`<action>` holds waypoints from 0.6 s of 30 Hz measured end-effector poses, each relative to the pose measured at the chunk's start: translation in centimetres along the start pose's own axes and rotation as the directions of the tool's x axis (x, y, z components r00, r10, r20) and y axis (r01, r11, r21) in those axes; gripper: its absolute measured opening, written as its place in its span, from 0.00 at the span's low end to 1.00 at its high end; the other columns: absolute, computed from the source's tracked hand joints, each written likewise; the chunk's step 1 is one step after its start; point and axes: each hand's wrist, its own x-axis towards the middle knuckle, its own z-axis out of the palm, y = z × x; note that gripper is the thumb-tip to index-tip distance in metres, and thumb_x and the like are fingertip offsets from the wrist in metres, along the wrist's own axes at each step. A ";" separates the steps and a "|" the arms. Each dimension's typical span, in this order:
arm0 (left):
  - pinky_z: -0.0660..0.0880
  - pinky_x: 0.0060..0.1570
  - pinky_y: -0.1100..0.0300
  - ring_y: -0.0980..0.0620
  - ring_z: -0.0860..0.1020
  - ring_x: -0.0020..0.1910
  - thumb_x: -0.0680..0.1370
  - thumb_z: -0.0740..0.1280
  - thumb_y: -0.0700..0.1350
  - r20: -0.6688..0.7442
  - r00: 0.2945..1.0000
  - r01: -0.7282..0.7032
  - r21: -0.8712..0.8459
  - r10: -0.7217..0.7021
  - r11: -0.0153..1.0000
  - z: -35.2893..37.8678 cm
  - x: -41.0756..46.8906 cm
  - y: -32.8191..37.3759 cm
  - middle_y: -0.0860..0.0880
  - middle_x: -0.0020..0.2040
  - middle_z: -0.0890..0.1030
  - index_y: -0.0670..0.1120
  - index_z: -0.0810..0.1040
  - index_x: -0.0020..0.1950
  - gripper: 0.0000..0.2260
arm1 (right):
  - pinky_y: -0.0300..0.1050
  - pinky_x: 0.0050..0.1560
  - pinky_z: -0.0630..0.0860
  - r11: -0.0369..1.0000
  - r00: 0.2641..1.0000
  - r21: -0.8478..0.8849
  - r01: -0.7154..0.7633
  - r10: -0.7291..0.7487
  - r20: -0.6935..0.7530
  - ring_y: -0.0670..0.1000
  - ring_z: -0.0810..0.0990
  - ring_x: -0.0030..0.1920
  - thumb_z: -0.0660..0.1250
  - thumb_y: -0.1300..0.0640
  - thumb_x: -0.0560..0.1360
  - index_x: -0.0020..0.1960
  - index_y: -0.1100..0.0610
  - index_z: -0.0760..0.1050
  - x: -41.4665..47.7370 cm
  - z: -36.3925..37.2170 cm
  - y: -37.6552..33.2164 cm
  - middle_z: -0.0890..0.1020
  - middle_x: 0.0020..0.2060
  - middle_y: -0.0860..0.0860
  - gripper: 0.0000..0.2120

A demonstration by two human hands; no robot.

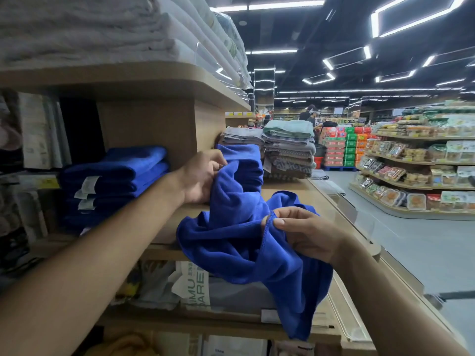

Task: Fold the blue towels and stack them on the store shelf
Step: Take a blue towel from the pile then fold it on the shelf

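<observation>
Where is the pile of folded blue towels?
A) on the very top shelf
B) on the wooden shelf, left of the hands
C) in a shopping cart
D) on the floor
B: the pile of folded blue towels sits on the light wooden shelf, left of the left hand, which grips a crumpled blue towel.

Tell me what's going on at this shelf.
A person holds a loose blue towel in both hands at a shelf. The left hand grips its upper part, and the right hand pinches a hemmed edge. It is bunched, not folded. A stack of folded blue towels sits on the shelf to the left.
</observation>
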 end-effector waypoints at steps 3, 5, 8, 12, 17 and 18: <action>0.75 0.31 0.60 0.51 0.78 0.30 0.78 0.69 0.45 -0.040 0.997 -0.064 0.116 0.069 0.991 0.6 0.5 -1.9 0.44 0.35 0.78 0.44 0.77 0.38 0.10 | 0.44 0.47 0.82 1.000 1.000 0.026 0.013 -0.012 -0.019 0.53 0.86 0.44 0.69 0.60 0.76 0.50 0.61 0.81 0.0 0.0 0.1 0.86 0.44 0.57 0.06; 0.76 0.33 0.59 0.51 0.79 0.33 0.80 0.69 0.43 -0.116 0.976 -0.166 0.172 0.187 0.971 1.0 0.7 -3.0 0.44 0.38 0.81 0.45 0.79 0.40 0.09 | 0.44 0.49 0.81 0.999 0.999 0.030 0.023 -0.022 -0.034 0.53 0.85 0.46 0.70 0.59 0.75 0.52 0.61 0.80 0.1 -0.1 0.2 0.85 0.46 0.57 0.07; 0.76 0.40 0.57 0.49 0.80 0.41 0.82 0.67 0.42 -0.154 0.921 -0.318 0.230 0.357 0.920 1.7 0.6 -4.6 0.45 0.42 0.83 0.44 0.79 0.48 0.04 | 0.44 0.53 0.81 0.998 0.997 -0.006 0.065 -0.065 -0.030 0.52 0.85 0.51 0.68 0.59 0.78 0.56 0.59 0.83 0.2 0.1 0.4 0.86 0.49 0.56 0.09; 0.76 0.44 0.64 0.55 0.82 0.46 0.82 0.65 0.40 -0.097 0.865 -0.451 0.280 0.492 0.847 3.9 -0.7 -6.7 0.47 0.49 0.86 0.46 0.82 0.53 0.06 | 0.42 0.53 0.80 0.983 0.975 -0.063 0.172 -0.179 -0.134 0.52 0.84 0.55 0.68 0.60 0.77 0.59 0.61 0.83 0.8 0.0 1.1 0.86 0.53 0.58 0.12; 0.79 0.55 0.50 0.51 0.83 0.49 0.81 0.68 0.45 -0.085 0.876 -0.436 0.284 0.475 0.854 5.8 -2.4 -7.8 0.46 0.48 0.87 0.45 0.86 0.52 0.08 | 0.41 0.45 0.79 0.901 0.837 -0.220 0.374 -0.430 -0.339 0.50 0.83 0.43 0.76 0.57 0.71 0.46 0.57 0.85 1.2 -0.1 1.6 0.85 0.42 0.56 0.05; 0.79 0.56 0.49 0.52 0.83 0.49 0.81 0.68 0.47 -0.064 0.873 -0.444 0.299 0.483 0.844 6.0 -2.6 -7.9 0.45 0.48 0.87 0.46 0.86 0.51 0.09 | 0.42 0.46 0.79 0.882 0.806 -0.275 0.383 -0.464 -0.367 0.50 0.82 0.43 0.78 0.57 0.71 0.45 0.56 0.84 1.2 -0.2 1.6 0.85 0.42 0.56 0.06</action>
